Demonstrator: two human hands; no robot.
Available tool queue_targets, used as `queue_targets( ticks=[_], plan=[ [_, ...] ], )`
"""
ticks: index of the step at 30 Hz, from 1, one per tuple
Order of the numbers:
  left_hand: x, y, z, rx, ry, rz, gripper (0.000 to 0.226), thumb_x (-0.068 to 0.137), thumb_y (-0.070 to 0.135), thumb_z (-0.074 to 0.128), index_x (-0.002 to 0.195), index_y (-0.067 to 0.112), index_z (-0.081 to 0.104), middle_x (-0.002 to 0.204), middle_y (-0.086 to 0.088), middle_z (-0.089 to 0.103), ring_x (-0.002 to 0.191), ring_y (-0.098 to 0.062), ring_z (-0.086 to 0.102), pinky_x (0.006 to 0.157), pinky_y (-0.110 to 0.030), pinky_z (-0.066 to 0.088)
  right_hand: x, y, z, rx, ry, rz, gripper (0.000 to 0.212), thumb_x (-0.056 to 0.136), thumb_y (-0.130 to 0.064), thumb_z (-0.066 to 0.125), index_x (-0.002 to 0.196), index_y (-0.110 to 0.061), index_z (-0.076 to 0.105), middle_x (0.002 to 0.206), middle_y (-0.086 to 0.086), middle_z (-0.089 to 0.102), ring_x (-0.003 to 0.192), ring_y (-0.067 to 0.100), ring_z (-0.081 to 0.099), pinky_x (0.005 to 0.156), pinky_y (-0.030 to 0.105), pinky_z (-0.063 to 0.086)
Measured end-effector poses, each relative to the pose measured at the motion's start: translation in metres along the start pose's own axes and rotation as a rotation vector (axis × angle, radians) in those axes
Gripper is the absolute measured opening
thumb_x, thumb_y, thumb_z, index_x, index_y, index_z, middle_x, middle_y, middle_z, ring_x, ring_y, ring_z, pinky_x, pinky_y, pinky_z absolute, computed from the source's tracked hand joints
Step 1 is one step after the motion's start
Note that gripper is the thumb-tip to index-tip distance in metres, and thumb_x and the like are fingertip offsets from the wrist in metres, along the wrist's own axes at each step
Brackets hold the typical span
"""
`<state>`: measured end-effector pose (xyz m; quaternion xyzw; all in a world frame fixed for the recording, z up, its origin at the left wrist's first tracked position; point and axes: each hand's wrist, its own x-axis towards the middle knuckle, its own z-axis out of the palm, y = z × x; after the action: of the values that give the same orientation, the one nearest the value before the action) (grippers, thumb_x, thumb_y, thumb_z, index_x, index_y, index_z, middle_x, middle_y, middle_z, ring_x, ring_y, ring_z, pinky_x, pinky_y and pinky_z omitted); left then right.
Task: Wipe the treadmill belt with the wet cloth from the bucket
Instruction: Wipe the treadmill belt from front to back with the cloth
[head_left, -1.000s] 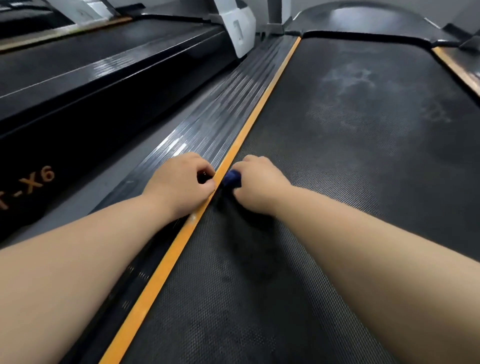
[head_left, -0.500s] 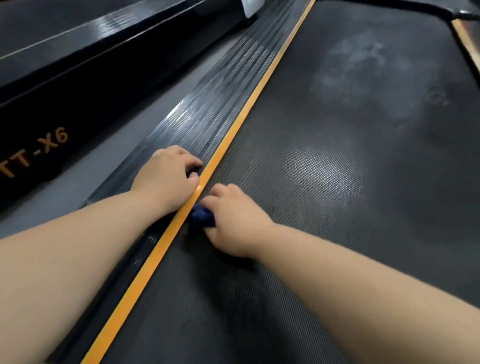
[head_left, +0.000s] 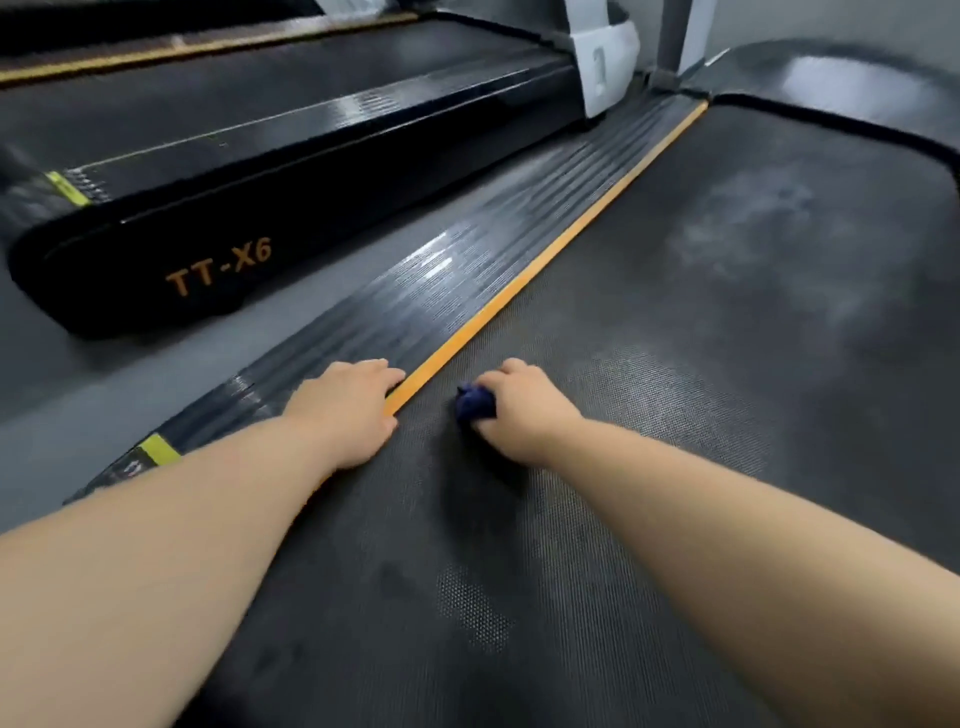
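Head view: right hand (head_left: 522, 411) slid cloth (head_left: 474, 406) off orange strip (head_left: 545, 265)

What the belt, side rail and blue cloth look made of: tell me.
The belt: likely rubberised fabric, matte black, with a fine dotted weave. The side rail: probably hard plastic or rubber, ribbed lengthwise, glossy where light glints. The blue cloth: soft textile, bunched in the grip of the right hand; weave too blurred to tell.

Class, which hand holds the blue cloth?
The right hand grips the blue cloth on the belt; the left hand rests empty on the side rail.
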<state>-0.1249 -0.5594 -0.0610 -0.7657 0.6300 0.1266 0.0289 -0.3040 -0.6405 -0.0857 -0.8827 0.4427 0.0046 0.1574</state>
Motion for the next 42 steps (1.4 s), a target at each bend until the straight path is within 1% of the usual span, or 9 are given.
queue_targets(
  ticks=[6, 10, 12, 16, 18, 24, 30, 37, 42],
  plan=[
    [0.008, 0.003, 0.025, 0.041, 0.104, 0.035, 0.057, 0.098, 0.027, 0.043, 0.150, 0.024, 0.018, 0.158, 0.008, 0.012, 0.144, -0.015, 0.015, 0.111, -0.034, 0.025, 0.048, 0.001, 0.014, 0.110, 0.293, 0.423, 0.044, 0.090, -0.033, 0.051, 0.128, -0.012, 0.046, 0.130, 0.012, 0.039, 0.120, 0.032, 0.036, 0.096, 0.036, 0.037],
    [0.013, 0.004, 0.028, 0.030, 0.218, 0.006, 0.037, 0.096, 0.028, 0.045, 0.133, 0.023, 0.044, 0.140, 0.004, 0.044, 0.126, -0.022, 0.042, 0.097, -0.041, 0.043, 0.029, -0.026, 0.041, 0.009, 0.323, 0.041, 0.044, 0.086, -0.039, 0.053, 0.121, -0.012, 0.053, 0.122, 0.010, 0.047, 0.114, 0.031, 0.040, 0.095, 0.038, 0.038],
    [0.016, 0.007, 0.023, 0.068, 0.233, 0.001, 0.034, 0.097, 0.032, 0.041, 0.130, 0.027, 0.044, 0.131, 0.005, 0.050, 0.119, -0.023, 0.047, 0.089, -0.044, 0.048, 0.027, -0.014, 0.037, -0.034, 0.308, -0.073, 0.039, 0.086, -0.035, 0.054, 0.119, -0.014, 0.054, 0.120, 0.008, 0.049, 0.113, 0.030, 0.042, 0.094, 0.038, 0.038],
    [0.025, 0.006, 0.018, 0.125, 0.170, 0.004, 0.039, 0.100, 0.037, 0.036, 0.139, 0.041, 0.036, 0.136, 0.013, 0.042, 0.126, -0.018, 0.040, 0.091, -0.042, 0.047, 0.075, 0.019, 0.012, 0.011, 0.316, 0.296, 0.039, 0.091, -0.030, 0.050, 0.127, -0.016, 0.049, 0.126, 0.010, 0.044, 0.117, 0.030, 0.039, 0.092, 0.039, 0.040],
    [0.031, 0.004, 0.012, 0.095, 0.147, -0.017, 0.041, 0.098, 0.036, 0.043, 0.138, 0.046, 0.039, 0.136, 0.015, 0.041, 0.127, -0.017, 0.038, 0.095, -0.042, 0.045, 0.084, 0.012, 0.010, 0.027, 0.309, 0.347, 0.039, 0.091, -0.029, 0.051, 0.127, -0.014, 0.048, 0.127, 0.010, 0.042, 0.117, 0.031, 0.038, 0.092, 0.037, 0.039],
    [0.034, 0.006, 0.016, 0.064, 0.187, -0.074, 0.044, 0.096, 0.034, 0.049, 0.136, 0.050, 0.038, 0.138, 0.022, 0.038, 0.129, -0.013, 0.035, 0.089, -0.036, 0.043, 0.045, -0.005, 0.032, 0.075, 0.265, -0.088, 0.036, 0.085, -0.034, 0.054, 0.118, -0.020, 0.059, 0.117, 0.006, 0.047, 0.112, 0.028, 0.040, 0.096, 0.040, 0.041],
    [0.033, 0.009, 0.023, 0.066, 0.187, -0.089, 0.049, 0.099, 0.026, 0.045, 0.142, 0.046, 0.031, 0.145, 0.021, 0.030, 0.133, -0.014, 0.029, 0.089, -0.035, 0.042, 0.078, 0.034, 0.004, 0.037, 0.308, 0.310, 0.043, 0.091, -0.034, 0.048, 0.129, -0.015, 0.046, 0.128, 0.011, 0.041, 0.119, 0.031, 0.035, 0.092, 0.039, 0.039],
    [0.031, 0.010, 0.028, 0.057, 0.227, -0.103, 0.047, 0.098, 0.028, 0.045, 0.141, 0.046, 0.033, 0.144, 0.021, 0.032, 0.130, -0.012, 0.031, 0.088, -0.034, 0.043, 0.028, -0.008, 0.037, 0.113, 0.302, -0.122, 0.035, 0.092, -0.031, 0.044, 0.123, -0.018, 0.052, 0.120, 0.009, 0.045, 0.110, 0.028, 0.037, 0.095, 0.038, 0.035],
    [0.033, 0.011, 0.027, 0.054, 0.200, -0.116, 0.048, 0.100, 0.026, 0.041, 0.143, 0.044, 0.031, 0.146, 0.020, 0.029, 0.133, -0.015, 0.028, 0.092, -0.037, 0.044, 0.064, 0.045, -0.006, 0.057, 0.341, 0.310, 0.037, 0.093, -0.026, 0.049, 0.128, -0.014, 0.051, 0.129, 0.011, 0.041, 0.120, 0.033, 0.037, 0.097, 0.039, 0.036]
  ],
)
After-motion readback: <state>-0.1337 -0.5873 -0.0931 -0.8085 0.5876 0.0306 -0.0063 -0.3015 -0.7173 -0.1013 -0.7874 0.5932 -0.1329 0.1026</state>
